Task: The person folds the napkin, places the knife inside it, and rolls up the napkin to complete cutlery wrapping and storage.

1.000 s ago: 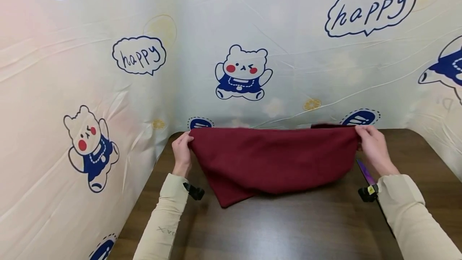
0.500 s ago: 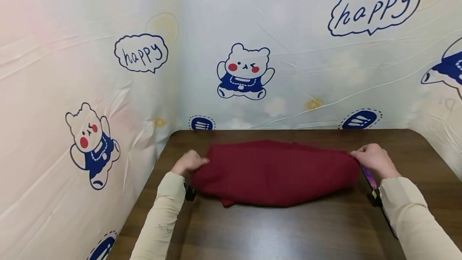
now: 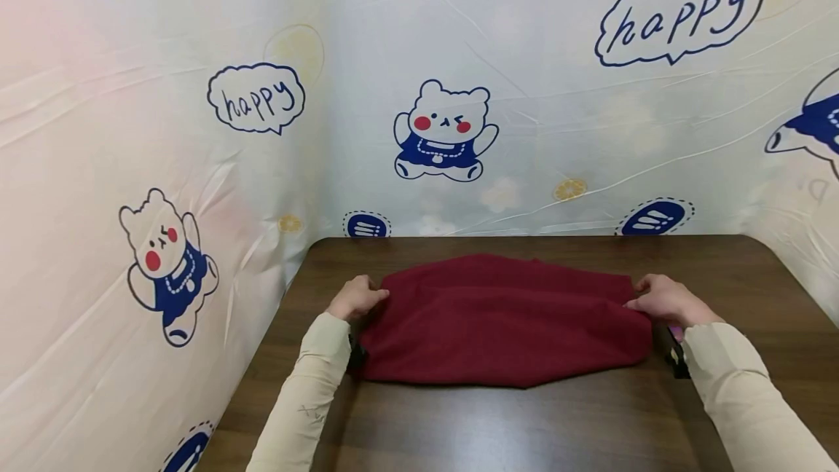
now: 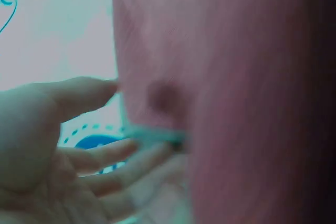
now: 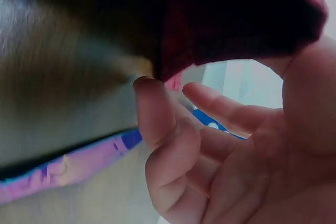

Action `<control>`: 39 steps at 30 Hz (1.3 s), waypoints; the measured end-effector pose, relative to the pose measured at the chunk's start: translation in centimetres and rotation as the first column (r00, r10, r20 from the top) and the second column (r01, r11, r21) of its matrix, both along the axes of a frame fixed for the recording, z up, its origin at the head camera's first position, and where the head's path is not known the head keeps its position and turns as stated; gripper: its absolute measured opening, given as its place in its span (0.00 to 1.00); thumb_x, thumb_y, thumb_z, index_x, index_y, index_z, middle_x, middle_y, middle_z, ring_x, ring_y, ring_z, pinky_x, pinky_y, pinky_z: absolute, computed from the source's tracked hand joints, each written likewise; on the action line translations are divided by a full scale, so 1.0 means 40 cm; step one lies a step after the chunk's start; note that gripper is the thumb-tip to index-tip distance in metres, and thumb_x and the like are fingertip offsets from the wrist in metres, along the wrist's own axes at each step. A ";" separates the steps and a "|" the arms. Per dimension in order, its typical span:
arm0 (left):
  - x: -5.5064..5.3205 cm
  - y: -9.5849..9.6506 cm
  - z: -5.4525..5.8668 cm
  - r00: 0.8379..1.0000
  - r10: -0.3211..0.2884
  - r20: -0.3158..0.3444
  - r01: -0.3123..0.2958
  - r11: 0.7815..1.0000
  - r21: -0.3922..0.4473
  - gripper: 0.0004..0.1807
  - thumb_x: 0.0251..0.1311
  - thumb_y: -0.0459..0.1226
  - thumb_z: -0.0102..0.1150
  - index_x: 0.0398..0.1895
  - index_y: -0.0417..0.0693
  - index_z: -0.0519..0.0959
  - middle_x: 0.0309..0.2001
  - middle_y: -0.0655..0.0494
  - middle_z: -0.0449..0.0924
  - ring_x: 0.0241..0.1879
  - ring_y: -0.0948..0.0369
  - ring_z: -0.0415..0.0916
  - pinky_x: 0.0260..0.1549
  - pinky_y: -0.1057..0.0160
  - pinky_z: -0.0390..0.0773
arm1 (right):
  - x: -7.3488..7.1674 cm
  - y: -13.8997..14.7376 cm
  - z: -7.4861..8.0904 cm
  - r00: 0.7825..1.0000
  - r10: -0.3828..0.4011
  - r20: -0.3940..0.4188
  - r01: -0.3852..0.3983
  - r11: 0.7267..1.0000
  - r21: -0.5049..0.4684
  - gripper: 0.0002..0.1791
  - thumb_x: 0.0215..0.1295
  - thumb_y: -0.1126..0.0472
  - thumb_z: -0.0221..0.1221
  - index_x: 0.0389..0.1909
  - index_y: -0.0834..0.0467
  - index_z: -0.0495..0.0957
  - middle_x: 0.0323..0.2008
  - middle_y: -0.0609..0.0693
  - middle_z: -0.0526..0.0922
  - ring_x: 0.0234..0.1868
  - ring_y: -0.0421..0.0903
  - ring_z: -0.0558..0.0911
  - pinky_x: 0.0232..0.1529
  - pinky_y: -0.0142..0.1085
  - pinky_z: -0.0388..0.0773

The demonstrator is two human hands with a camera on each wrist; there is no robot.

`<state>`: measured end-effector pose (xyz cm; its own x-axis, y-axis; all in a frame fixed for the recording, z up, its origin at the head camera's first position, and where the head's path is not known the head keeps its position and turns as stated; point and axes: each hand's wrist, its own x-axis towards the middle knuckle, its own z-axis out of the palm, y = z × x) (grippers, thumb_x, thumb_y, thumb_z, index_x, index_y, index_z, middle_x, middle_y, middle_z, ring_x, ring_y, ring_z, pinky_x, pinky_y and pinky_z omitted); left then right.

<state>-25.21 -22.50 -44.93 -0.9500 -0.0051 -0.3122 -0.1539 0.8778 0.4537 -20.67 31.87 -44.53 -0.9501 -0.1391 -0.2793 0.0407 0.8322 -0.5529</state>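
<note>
A dark red cloth [image 3: 498, 333] lies folded and rumpled across the table, with a raised crease along its length. At its left edge is my left hand [image 3: 357, 299]; in the left wrist view the thumb [image 4: 86, 95] meets the cloth's edge and the other fingers stretch out loosely. My right hand [image 3: 671, 301] is at the right edge, fingertips right at the fabric. The right wrist view has its fingers [image 5: 173, 166] loosely bent, apart from the thumb, beneath a hollow fold of the cloth [image 5: 178, 19].
The brown wooden table [image 3: 459, 428] ends at a patterned white curtain [image 3: 537, 115] behind and on both sides. A purple printed strip [image 5: 79, 166] lies by the right hand, mostly hidden in the head view. Each wrist carries a small black camera.
Both hands have come down and nearer from the table's far edge, lowering the cloth onto the table. Its hanging corner no longer shows, and the right hand's grip has loosened.
</note>
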 end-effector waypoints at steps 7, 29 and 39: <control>-0.021 0.049 -0.025 0.997 0.063 -0.051 -0.050 0.972 0.231 0.31 0.67 0.47 0.53 0.63 0.32 0.65 0.59 0.36 0.71 0.50 0.47 0.74 0.50 0.50 0.75 | -0.009 -0.027 -0.009 1.000 0.007 -0.030 -0.007 1.000 -0.013 0.23 0.53 0.62 0.61 0.45 0.75 0.73 0.37 0.65 0.80 0.38 0.56 0.77 0.36 0.38 0.71; -0.046 0.044 0.027 0.816 0.296 -0.496 0.106 0.767 0.632 0.25 0.61 0.24 0.46 0.61 0.44 0.75 0.67 0.47 0.67 0.68 0.54 0.61 0.66 0.53 0.61 | -0.023 -0.054 0.049 0.766 -0.286 -0.576 0.216 0.958 -0.190 0.13 0.62 0.66 0.55 0.45 0.66 0.79 0.40 0.65 0.80 0.34 0.49 0.73 0.34 0.35 0.67; -0.018 0.035 -0.022 0.990 0.137 -0.035 -0.117 0.934 0.337 0.26 0.65 0.40 0.50 0.63 0.34 0.66 0.59 0.37 0.71 0.48 0.50 0.74 0.41 0.56 0.78 | -0.028 -0.029 0.010 0.988 0.012 -0.151 -0.009 1.000 0.021 0.36 0.60 0.53 0.62 0.54 0.80 0.66 0.51 0.79 0.72 0.51 0.73 0.73 0.49 0.59 0.72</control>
<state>-25.93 -21.11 -45.80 -0.9644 -0.0318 -0.2624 -0.2195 0.6497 0.7278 -21.80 30.70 -44.12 -0.9801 -0.1450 -0.1356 -0.0507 0.8432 -0.5352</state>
